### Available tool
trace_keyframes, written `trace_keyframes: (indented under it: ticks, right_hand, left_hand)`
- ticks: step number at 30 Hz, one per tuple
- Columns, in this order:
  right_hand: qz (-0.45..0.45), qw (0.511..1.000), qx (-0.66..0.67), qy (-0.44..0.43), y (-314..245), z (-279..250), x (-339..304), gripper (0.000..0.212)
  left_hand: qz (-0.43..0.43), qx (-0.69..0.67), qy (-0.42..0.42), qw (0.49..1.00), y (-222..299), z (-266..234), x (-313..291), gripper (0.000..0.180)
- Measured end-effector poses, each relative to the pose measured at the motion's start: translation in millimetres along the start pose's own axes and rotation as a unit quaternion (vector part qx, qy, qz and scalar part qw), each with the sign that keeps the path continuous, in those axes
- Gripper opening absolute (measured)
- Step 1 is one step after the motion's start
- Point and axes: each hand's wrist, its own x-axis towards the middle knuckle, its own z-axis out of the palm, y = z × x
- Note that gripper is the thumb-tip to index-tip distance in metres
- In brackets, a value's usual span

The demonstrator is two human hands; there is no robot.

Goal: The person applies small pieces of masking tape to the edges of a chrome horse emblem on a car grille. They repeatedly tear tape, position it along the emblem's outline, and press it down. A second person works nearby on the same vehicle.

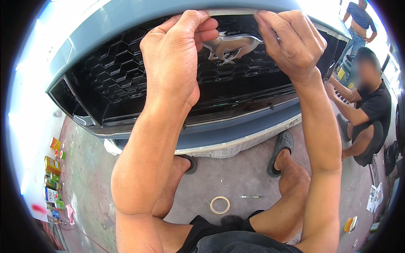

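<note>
A pale strip of masking tape (234, 12) runs along the top edge of a black honeycomb car grille (112, 78), against the blue-grey bodywork (122, 19) above it. My left hand (175, 55) is closed on the strip's left part, thumb and forefinger pinched at the edge, other fingers curled. At its right part my right hand (293, 44) pinches the tape with its fingertips. A silver horse-shaped emblem (232, 46) sits on the grille between my hands, partly covered by the left fingers.
On the floor between my legs lie a masking tape roll (228, 205) and a slim pen-like tool (252, 197). Paper masking (228, 149) skirts the bumper's underside. A person (373, 101) crouches at right; another (360, 21) stands behind. Several cans (52, 165) line the left wall.
</note>
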Motion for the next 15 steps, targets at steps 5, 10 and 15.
trace_keyframes:
  ticks: [5,10,15]
  right_hand:
    - [0.001,1.000,0.002,0.001,0.3,1.0,-0.3,0.020]
    - [0.002,1.000,-0.001,-0.004,-0.2,1.0,1.2,0.020]
    - [-0.005,1.000,0.002,-0.006,1.7,0.9,1.3,0.021]
  left_hand:
    - [0.004,0.016,0.000,1.000,0.3,-0.7,0.7,0.021]
    - [-0.005,0.016,0.003,1.000,2.6,-0.6,0.1,0.022]
    - [-0.001,0.024,0.010,1.000,1.6,0.7,1.0,0.022]
